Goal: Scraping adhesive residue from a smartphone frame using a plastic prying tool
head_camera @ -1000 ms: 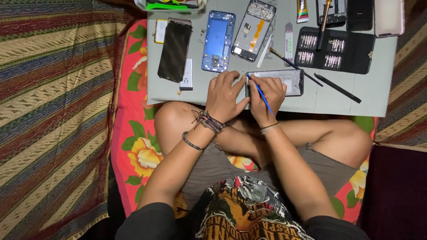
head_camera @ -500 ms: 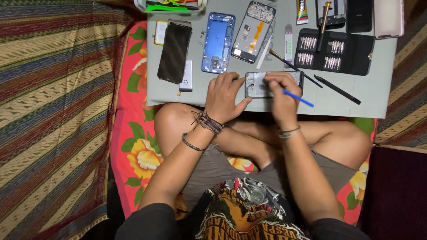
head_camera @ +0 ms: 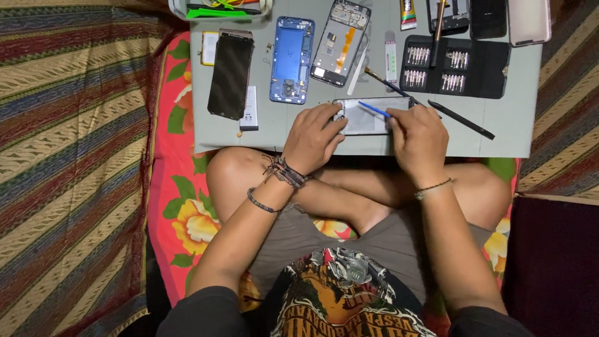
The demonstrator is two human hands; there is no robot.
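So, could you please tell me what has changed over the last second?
The right hand turned the blue tool: its tip, first pointing up-left and then out to the right, now lies leftward over the phone. The left hand stayed on the phone's left end. The mat and parts on it did not move.

A glossy glass phone panel (head_camera: 369, 116), a blue plastic tool (head_camera: 374, 110), a matt grey mat (head_camera: 262, 134) and woven striped cloth (head_camera: 68, 156).

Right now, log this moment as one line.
left hand: steadies phone | right hand: holds blue tool over phone | surface: grey mat | nearby: bit case
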